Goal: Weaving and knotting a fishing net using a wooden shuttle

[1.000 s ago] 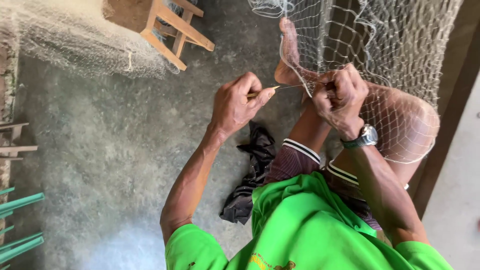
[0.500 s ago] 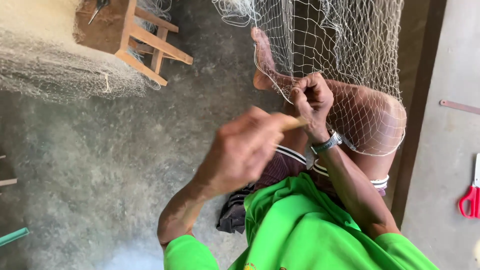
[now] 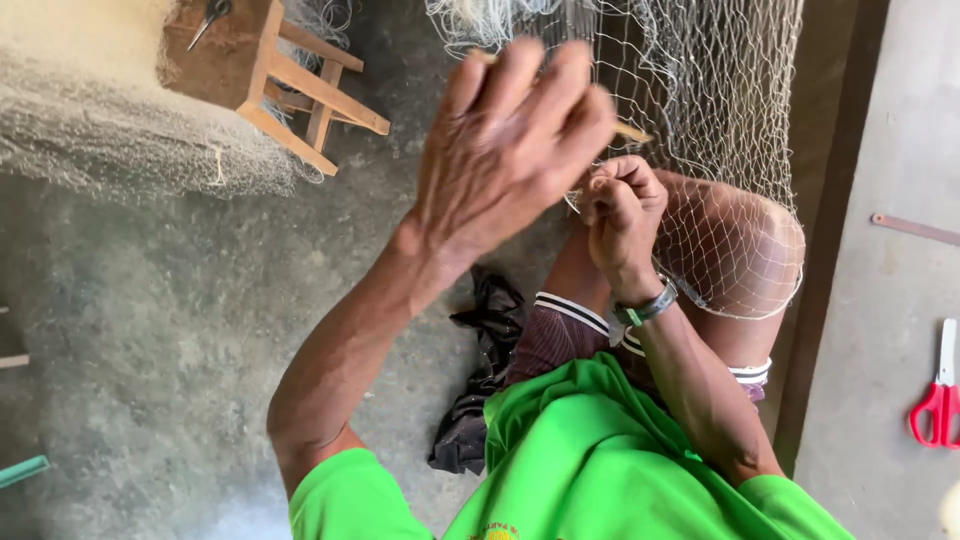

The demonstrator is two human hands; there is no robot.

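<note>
Change: the left hand (image 3: 510, 150) swings up from chest height and now fills the middle of the view, close to the camera, back of the hand facing us.
Left hand: fingers curled around a thin wooden netting needle (image 3: 632, 131); only its tip pokes out past the fingertips, on the net side.
Right hand: the right hand (image 3: 622, 215) sits just below that tip, closed in a tight pinch on the fishing net (image 3: 720, 110), knuckles up.
Wrist: a wristwatch (image 3: 646, 307) rides on the right wrist.
Net: pale mesh hangs from the top of the view and drapes over the bent knee (image 3: 745, 250), touching it all the way round.
Person: green shirt (image 3: 600, 460) at the bottom, striped shorts hem above it.
Floor: a black cloth (image 3: 480, 390) lies crumpled on the concrete, right beside the leg.
Left side: a wooden stool (image 3: 285, 75) stands well apart from the hands, with more heaped netting (image 3: 90, 110) against it.
Right side: red-handled scissors (image 3: 935, 395) lie on the pale ledge, well clear of the work.
</note>
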